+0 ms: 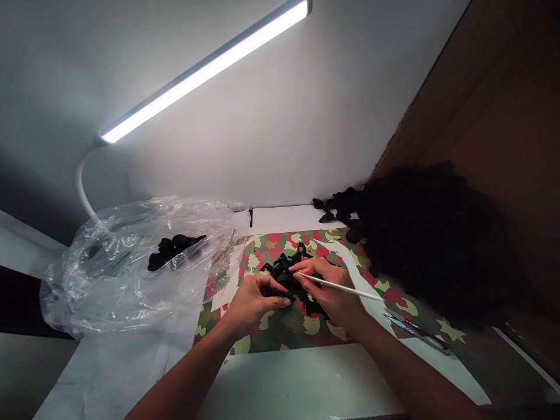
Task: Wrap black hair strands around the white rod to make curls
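My left hand [256,300] is closed in a pinch on a small black piece [285,282], its thumb and forefinger at the near side. In my right hand [330,289] is a thin white stick [347,288], held like a pen, its tip close to that piece. Beneath and around both hands lie black scraps [310,306], and more of them gather just beyond my fingers. All this rests on a camouflage-patterned sheet [284,341] in red, green and yellow. The exact kind of black piece is hard to make out, since my fingers cover part of it.
A large heap of black pieces [429,245] fills the right side against a brown cardboard panel [494,116]. At left lies a clear plastic bag [118,297] with several black pieces [170,251]. A slender metal tool [420,332] lies right. Above hangs a lit lamp [210,73].
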Demonstrator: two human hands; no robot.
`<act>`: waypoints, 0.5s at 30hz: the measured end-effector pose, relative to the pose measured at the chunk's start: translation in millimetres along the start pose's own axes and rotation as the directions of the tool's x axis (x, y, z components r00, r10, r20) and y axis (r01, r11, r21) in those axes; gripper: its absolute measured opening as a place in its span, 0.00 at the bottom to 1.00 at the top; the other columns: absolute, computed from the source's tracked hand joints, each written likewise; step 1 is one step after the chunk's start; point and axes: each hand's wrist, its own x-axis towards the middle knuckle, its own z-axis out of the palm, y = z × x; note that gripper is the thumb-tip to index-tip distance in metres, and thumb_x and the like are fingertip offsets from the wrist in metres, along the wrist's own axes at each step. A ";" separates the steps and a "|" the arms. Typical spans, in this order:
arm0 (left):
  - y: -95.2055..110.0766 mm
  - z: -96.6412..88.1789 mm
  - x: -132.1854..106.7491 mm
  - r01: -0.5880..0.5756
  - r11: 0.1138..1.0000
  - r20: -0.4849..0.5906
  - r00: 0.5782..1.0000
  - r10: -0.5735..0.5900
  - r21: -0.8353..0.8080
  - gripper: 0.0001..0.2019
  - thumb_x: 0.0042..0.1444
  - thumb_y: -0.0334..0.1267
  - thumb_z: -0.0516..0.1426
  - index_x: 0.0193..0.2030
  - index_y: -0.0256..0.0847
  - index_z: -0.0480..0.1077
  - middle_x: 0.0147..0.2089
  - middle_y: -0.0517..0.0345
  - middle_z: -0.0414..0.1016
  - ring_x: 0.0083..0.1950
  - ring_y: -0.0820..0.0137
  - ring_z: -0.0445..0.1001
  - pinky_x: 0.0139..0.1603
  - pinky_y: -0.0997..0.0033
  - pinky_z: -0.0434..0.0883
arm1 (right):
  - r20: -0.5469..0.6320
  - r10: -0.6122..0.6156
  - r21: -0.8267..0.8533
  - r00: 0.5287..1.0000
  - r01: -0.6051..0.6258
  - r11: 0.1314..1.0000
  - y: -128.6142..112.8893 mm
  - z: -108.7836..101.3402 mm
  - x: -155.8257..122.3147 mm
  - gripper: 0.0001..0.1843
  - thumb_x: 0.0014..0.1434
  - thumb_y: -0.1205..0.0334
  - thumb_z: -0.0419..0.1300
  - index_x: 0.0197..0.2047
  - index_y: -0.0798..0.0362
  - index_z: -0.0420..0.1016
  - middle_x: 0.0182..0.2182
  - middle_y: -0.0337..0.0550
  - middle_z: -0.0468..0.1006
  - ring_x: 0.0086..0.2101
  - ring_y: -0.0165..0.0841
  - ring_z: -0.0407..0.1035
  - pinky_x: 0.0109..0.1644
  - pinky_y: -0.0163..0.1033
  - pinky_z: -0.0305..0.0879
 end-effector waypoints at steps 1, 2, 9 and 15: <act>-0.1 0.1 0.1 0.007 1.000 0.003 1.000 -0.007 -0.003 0.09 0.40 0.36 0.72 0.29 0.37 0.79 0.27 0.57 0.78 0.28 0.71 0.73 0.31 0.72 0.68 | 0.047 0.042 0.057 0.998 -0.045 0.997 -2.7 -1.5 -0.3 0.10 0.65 0.59 0.61 0.31 0.49 0.76 0.42 0.44 0.84 0.42 0.41 0.77 0.46 0.46 0.69; 0.0 0.3 0.2 0.015 1.000 0.006 1.000 -0.015 -0.014 0.10 0.40 0.36 0.72 0.28 0.37 0.79 0.26 0.58 0.78 0.27 0.71 0.73 0.31 0.72 0.68 | 0.102 0.073 0.115 0.992 -0.085 0.990 -5.5 -2.3 -0.7 0.11 0.65 0.59 0.62 0.29 0.50 0.75 0.43 0.44 0.84 0.42 0.41 0.77 0.45 0.44 0.70; 1.2 -0.1 0.8 0.030 0.996 0.034 0.999 -0.027 -0.080 0.13 0.40 0.38 0.72 0.26 0.36 0.74 0.24 0.60 0.75 0.26 0.73 0.72 0.29 0.73 0.65 | 0.231 0.053 0.198 0.971 -0.100 0.975 -14.0 0.0 -1.9 0.10 0.64 0.61 0.62 0.31 0.51 0.76 0.41 0.44 0.84 0.40 0.38 0.78 0.43 0.42 0.70; -5.0 -4.1 4.5 0.036 0.999 0.042 0.999 -0.035 -0.038 0.13 0.42 0.39 0.72 0.28 0.35 0.74 0.26 0.60 0.75 0.27 0.72 0.73 0.30 0.73 0.65 | 0.217 0.037 0.095 0.976 -0.059 0.994 -12.1 0.9 -1.8 0.11 0.64 0.60 0.61 0.30 0.51 0.76 0.39 0.42 0.84 0.38 0.37 0.76 0.43 0.41 0.68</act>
